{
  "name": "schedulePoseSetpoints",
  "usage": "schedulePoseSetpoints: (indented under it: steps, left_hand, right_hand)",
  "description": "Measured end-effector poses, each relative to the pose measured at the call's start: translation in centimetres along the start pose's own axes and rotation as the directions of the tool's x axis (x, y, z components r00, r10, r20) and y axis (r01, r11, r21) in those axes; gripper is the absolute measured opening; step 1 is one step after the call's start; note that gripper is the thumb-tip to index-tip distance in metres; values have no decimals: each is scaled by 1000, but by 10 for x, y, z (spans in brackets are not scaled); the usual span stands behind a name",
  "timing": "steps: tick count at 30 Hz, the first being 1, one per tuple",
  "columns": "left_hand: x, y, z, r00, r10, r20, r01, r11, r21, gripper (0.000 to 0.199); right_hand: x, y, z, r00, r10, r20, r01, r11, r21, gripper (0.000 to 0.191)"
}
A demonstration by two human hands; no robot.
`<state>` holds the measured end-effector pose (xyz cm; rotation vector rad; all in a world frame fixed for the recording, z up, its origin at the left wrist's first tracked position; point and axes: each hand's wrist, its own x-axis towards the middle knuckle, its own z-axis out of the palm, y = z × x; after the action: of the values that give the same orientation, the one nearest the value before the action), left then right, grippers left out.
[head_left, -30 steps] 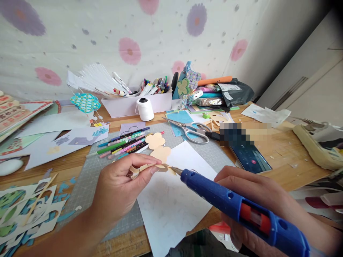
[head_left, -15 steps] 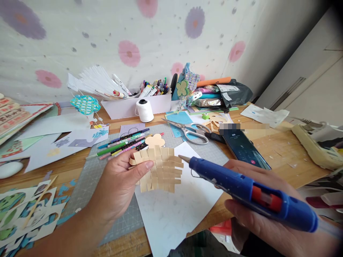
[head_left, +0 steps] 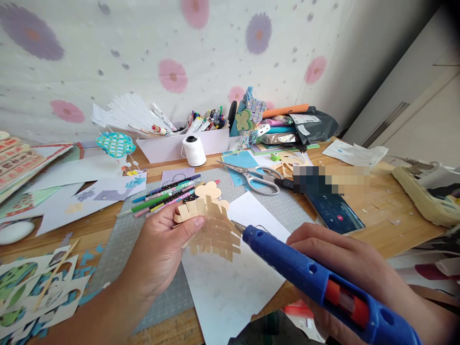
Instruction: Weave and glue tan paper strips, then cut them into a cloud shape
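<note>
Our left hand (head_left: 160, 247) pinches woven tan paper (head_left: 215, 230) above white sheet (head_left: 230, 292). Our right hand (head_left: 354, 261) wraps around blue glue gun (head_left: 283, 254), nozzle (head_left: 239, 226) near paper's right edge; contact we cannot tell. Beyond: markers (head_left: 168, 194) on cutting mat (head_left: 115, 244), scissors (head_left: 246, 172), white thread spool (head_left: 194, 152) farther back, phone (head_left: 336, 206) rightward on surface (head_left: 398, 201).

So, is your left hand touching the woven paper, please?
Touching: the head view shows the left hand gripping the woven paper in its fingers.
</note>
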<state>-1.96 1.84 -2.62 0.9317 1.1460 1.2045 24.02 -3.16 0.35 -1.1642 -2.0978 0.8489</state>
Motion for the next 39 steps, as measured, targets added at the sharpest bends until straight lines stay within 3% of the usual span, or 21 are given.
schedulePoseSetpoints:
  steps: [3, 8, 15, 20, 26, 32, 39]
  left_hand:
    - [0, 2, 2, 999, -25, 25, 26, 999, -23, 28]
    - [0, 5, 2, 996, -69, 61, 74, 994, -83, 33]
    - [4, 4, 0, 992, -98, 78, 106, 988, -111, 35]
    - [2, 8, 2, 987, -152, 49, 157, 981, -117, 42]
    - [2, 7, 1, 979, -181, 92, 193, 970, -148, 40]
    - [2, 6, 0, 975, -174, 139, 196, 968, -158, 42]
    - [4, 5, 1, 978, -173, 115, 187, 973, -134, 31]
  right_hand:
    - [0, 2, -1, 997, 52, 49, -56, 995, 78, 8]
    - [5, 3, -7, 997, 2, -74, -4, 1000, -27, 9]
    - [8, 0, -7, 998, 20, 58, -21, 1000, 8, 9]
    - [9, 3, -3, 999, 36, 13, -35, 999, -3, 9]
    - [6, 5, -6, 991, 115, 70, -113, 993, -28, 8]
    - [7, 3, -9, 995, 87, 49, -86, 996, -17, 6]
    - [5, 4, -11, 998, 53, 40, -50, 996, -74, 9]
